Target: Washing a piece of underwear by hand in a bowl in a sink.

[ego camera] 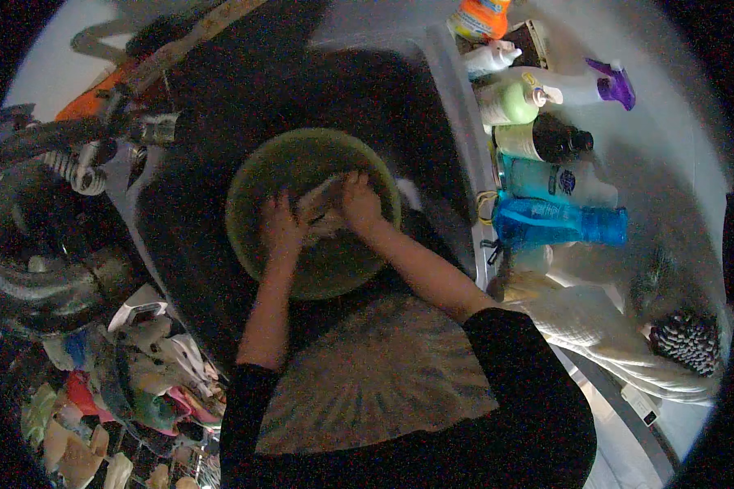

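A round green basin (237,247) stands in the middle of a dark bathtub-like hollow before me. Both hands are down inside it. A pale, wet-looking cloth (319,198) lies bunched between them. My right hand (361,205) has its fingers curled over the cloth's right end. At its left side my left hand (283,226) touches the cloth, fingers pointing away from me. Dim light and blur hide whether those left fingers grip it. The basin's bottom is too dark to make out.
Along the right ledge stand a blue bottle (556,223), a green pump bottle (511,104), a purple-headed spray bottle (615,85) and others. A pale towel (578,312) and a pine cone (688,342) lie nearer. At left are a metal tap (92,156) and cluttered items (153,379).
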`<state>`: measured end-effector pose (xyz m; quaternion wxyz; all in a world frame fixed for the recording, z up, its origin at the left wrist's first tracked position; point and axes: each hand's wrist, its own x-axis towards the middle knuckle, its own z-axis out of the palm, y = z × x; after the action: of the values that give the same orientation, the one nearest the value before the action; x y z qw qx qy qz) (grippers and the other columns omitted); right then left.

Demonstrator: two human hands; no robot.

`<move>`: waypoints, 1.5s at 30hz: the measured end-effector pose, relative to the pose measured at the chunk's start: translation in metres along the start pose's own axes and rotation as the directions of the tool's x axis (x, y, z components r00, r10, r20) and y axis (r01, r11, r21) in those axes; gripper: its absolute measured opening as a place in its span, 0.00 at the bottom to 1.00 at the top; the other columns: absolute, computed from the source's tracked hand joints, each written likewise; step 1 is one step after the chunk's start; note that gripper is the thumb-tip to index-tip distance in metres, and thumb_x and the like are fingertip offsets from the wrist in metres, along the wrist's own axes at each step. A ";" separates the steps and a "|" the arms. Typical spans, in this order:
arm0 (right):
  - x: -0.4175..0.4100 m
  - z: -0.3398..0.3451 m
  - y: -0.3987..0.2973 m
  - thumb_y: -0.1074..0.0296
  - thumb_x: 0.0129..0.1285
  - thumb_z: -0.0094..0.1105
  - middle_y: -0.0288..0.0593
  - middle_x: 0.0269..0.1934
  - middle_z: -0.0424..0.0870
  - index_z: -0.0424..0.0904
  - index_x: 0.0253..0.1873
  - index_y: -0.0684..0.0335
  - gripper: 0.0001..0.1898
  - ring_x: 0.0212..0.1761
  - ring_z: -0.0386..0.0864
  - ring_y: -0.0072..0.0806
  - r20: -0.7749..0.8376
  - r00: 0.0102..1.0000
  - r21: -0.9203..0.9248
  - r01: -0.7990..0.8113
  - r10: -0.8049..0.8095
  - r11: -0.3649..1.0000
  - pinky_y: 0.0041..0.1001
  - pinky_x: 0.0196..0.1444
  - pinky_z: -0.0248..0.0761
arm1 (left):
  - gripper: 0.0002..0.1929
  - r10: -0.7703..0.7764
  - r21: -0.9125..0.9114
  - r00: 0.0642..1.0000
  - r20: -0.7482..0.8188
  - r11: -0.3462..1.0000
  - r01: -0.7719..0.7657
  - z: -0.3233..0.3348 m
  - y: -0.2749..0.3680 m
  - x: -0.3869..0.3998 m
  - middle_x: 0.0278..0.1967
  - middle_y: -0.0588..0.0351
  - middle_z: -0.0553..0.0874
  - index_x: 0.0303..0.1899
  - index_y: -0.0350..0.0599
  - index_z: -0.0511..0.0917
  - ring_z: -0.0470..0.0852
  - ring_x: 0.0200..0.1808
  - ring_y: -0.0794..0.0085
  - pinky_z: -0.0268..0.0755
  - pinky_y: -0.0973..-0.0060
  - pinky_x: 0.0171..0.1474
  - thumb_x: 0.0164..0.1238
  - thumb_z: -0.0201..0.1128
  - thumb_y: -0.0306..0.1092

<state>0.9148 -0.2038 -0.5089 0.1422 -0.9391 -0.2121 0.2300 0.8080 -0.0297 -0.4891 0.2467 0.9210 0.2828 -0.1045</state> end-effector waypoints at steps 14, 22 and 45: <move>-0.008 -0.130 0.050 0.69 0.66 0.60 0.40 0.49 0.84 0.77 0.57 0.61 0.16 0.53 0.83 0.34 0.449 0.890 0.893 -0.449 -0.083 0.022 0.34 0.60 0.75 | 0.39 -0.021 -0.619 0.751 0.660 0.552 0.559 -0.040 -0.050 0.004 0.67 0.48 0.79 0.71 0.43 0.72 0.79 0.67 0.56 0.74 0.58 0.67 0.56 0.76 0.36; 0.031 -0.016 0.010 0.52 0.75 0.55 0.56 0.68 0.76 0.65 0.77 0.53 0.30 0.67 0.76 0.52 -0.183 0.965 -0.037 0.183 -0.187 0.982 0.51 0.69 0.68 | 0.35 -0.225 -0.787 0.843 0.489 0.301 0.538 0.027 -0.039 0.026 0.68 0.49 0.77 0.76 0.44 0.65 0.77 0.67 0.52 0.73 0.56 0.68 0.68 0.66 0.34; -0.049 -0.006 -0.108 0.45 0.67 0.60 0.45 0.46 0.89 0.89 0.49 0.46 0.17 0.45 0.87 0.48 0.061 0.900 0.371 0.381 -0.432 0.847 0.49 0.49 0.80 | 0.29 0.236 -0.637 0.785 0.573 -0.475 0.608 0.094 -0.113 -0.005 0.62 0.49 0.82 0.73 0.45 0.69 0.81 0.64 0.58 0.74 0.57 0.67 0.77 0.58 0.47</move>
<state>0.8425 -0.1332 -0.4460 0.3372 -0.8133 -0.3715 0.2949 0.7342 0.0003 -0.6124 0.9269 0.1193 0.3427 -0.0956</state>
